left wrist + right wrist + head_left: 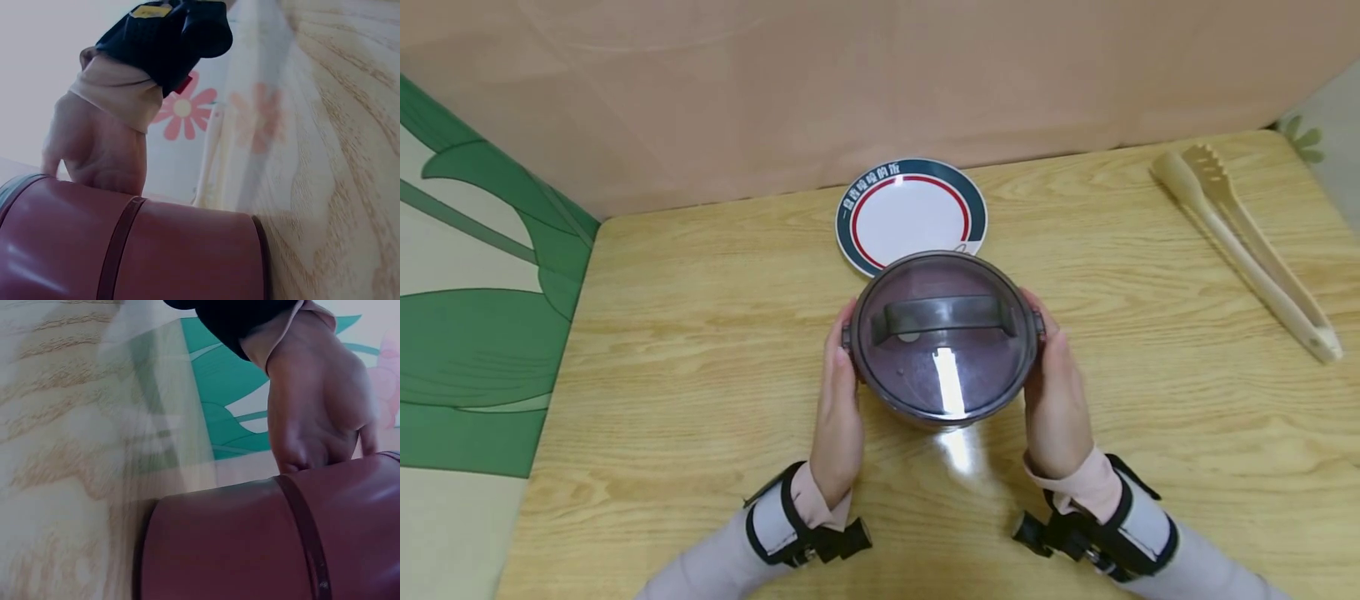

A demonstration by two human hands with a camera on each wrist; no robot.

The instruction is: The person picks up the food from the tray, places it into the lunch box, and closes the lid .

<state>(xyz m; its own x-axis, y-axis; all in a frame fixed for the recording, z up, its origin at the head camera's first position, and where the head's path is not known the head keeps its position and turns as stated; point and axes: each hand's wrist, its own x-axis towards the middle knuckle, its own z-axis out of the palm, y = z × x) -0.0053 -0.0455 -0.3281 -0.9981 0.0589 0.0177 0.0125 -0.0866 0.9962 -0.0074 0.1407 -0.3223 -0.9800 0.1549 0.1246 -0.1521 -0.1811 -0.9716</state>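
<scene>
A dark reddish pot with a see-through, purple-tinted lid is in the middle of the head view. A grey bar handle spans the lid. On the pot's left side my left hand holds it at the small side handle. My right hand holds the opposite side handle, its thumb along the rim. Both wrist views show the pot upright, its dark base right at the tabletop, with the far hand's fingers partly hidden behind the wall.
Behind the pot lies a white plate with a dark blue rim and red ring, partly covered by the lid in the head view. Beige tongs lie at the far right of the wooden table. A pinkish cloth backdrop borders the back edge.
</scene>
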